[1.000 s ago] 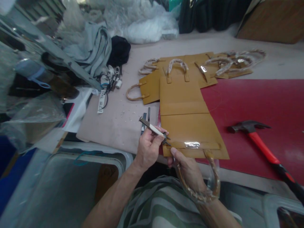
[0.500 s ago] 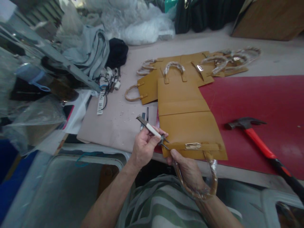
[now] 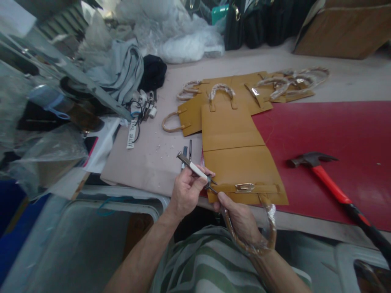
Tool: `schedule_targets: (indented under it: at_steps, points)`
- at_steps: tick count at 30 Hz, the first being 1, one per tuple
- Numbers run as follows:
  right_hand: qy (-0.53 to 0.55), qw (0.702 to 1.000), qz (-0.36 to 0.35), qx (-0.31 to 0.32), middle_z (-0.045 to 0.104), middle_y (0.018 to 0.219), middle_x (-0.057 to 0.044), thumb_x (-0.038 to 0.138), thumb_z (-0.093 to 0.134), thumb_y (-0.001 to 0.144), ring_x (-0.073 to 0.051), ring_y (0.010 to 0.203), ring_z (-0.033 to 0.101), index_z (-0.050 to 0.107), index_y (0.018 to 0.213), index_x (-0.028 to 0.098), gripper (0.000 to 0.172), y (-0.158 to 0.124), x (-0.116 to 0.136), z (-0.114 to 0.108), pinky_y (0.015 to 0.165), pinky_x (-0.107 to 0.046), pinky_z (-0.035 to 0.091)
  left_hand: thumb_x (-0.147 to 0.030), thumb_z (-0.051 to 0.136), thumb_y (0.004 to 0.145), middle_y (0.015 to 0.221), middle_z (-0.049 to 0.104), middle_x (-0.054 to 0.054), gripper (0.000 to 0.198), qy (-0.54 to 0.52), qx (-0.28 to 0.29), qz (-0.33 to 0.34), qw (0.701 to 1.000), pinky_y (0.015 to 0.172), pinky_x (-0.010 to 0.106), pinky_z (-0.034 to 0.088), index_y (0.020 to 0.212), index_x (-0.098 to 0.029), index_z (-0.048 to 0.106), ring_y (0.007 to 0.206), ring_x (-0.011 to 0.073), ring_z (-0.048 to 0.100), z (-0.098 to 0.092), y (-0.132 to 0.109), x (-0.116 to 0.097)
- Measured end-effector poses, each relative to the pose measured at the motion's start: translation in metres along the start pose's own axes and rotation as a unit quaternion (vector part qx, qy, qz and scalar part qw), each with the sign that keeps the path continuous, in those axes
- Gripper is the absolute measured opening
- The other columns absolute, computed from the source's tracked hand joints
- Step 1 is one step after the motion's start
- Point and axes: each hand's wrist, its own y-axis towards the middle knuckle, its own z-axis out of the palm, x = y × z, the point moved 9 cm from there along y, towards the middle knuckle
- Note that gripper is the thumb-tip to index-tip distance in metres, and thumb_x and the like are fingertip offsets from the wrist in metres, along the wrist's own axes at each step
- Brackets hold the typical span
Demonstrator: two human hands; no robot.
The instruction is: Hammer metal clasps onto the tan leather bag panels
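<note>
In my left hand (image 3: 187, 191) is a two-pronged metal tool (image 3: 195, 169) with a white middle section and a flat metal end pointing up and left. Its thin prongs sit over the near left corner of a tan leather bag panel (image 3: 235, 165). My right hand (image 3: 240, 215) pinches the panel's near edge, thumb on top close to one prong tip. That hand reaches through the plastic-wrapped handle (image 3: 271, 224) hanging toward me. A strap with a metal clasp (image 3: 244, 187) runs along the near edge.
A claw hammer (image 3: 325, 175) lies on the red mat (image 3: 330, 130) to the right. More tan bag pieces (image 3: 191, 116) lie behind the panel. Two small dark tools (image 3: 190, 149) rest left of it. Plastic wrap (image 3: 189, 44) and a cardboard box (image 3: 339, 36) stand at the back.
The view has shifted slightly, so the table appears a little lower. Both hands keep their hold, and the tool stays at the panel's corner with almost no movement.
</note>
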Motion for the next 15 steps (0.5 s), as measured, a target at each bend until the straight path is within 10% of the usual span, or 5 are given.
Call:
schedule_targets:
  at_steps: [15]
  points:
    - [0.171,0.973,0.060,0.141,0.074,0.085,-0.009,0.050,0.089,0.068,-0.018,0.071,0.068,0.077,0.089,0.015,0.043,-0.003,-0.005,0.020,0.067,-0.030,0.057,-0.019,0.057,0.088,0.096,0.072,0.006,0.012,0.194,0.053,0.035,0.979,0.074,0.026,0.056,0.099,-0.017,0.062,0.082,0.0158,0.068,0.008,0.013,0.003]
